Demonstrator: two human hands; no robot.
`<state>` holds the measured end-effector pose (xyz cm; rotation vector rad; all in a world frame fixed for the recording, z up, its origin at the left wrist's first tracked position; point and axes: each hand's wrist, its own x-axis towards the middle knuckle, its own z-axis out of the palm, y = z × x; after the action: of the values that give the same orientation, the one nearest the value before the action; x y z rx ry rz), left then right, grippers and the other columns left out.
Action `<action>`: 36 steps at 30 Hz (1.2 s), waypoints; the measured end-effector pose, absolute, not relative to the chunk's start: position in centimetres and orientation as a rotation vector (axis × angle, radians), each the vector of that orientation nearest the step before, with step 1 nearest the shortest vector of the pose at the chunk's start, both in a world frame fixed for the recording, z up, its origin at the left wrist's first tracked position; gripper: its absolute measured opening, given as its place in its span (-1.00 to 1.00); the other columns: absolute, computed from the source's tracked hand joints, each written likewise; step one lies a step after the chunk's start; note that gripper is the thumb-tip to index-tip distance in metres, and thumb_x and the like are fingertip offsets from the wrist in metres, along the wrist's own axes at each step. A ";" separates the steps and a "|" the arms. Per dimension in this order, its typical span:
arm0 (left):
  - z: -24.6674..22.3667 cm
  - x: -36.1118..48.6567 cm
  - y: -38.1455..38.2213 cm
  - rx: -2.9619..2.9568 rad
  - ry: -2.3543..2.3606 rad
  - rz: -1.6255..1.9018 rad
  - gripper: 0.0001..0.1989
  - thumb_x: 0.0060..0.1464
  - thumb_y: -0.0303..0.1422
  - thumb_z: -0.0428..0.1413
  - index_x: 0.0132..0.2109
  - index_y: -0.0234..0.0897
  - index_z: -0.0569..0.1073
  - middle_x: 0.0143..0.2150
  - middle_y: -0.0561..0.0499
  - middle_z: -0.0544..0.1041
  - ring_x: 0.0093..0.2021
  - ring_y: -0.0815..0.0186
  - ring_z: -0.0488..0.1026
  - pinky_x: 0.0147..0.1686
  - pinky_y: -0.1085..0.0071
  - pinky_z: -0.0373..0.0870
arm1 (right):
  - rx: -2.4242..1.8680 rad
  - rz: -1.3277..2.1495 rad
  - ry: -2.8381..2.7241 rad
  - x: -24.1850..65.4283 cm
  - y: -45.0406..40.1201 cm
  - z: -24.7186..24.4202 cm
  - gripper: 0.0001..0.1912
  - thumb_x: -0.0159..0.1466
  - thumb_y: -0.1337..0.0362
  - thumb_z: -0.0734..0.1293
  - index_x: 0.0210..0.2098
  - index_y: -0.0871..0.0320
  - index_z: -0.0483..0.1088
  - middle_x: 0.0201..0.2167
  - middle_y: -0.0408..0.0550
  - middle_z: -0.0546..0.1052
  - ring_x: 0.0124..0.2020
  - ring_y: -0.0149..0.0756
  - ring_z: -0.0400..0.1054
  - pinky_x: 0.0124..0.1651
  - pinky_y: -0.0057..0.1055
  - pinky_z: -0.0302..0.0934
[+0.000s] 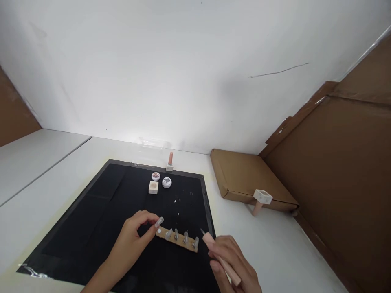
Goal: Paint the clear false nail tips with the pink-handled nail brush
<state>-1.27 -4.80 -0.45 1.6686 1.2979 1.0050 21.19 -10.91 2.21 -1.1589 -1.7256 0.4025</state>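
Between the thumb and fingers of my left hand (142, 230) is a clear false nail tip (159, 221), held just above the left end of a cardboard strip (191, 246). Several more clear nail tips (186, 237) stand along the strip on small metal holders. A white dot marks the strip's free left end. My right hand (233, 260) is closed around a pale pink handle with a thin dark tip (224, 266), which looks like a nail polish brush. Its tip points up and left, right of the strip and apart from it.
On the black mat (82, 219) are a small square white block (153, 187) and two round lidded pots (166, 182). A pink-capped bottle (170, 161) stands at the mat's back edge. Another white-and-pink bottle (262, 197) is by the cardboard box (244, 171). A white wall rises behind.
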 end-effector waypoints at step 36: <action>-5.0 -1.0 2.0 1.890 1.436 0.841 -0.92 -0.05 -0.41 0.20 -0.38 -0.23 0.61 -0.35 -0.08 0.45 -0.24 0.11 0.31 -0.19 0.20 0.28 | -1.406 0.873 -1.367 20.5 0.7 0.6 -0.70 0.23 0.03 0.24 -0.45 0.13 0.36 -0.70 -0.25 0.23 -0.60 -0.38 0.13 -0.48 -0.45 0.02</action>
<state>-1.00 2.02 -5.00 1.8903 1.4359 0.8412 20.53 0.68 0.55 -1.4059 -1.3668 0.8731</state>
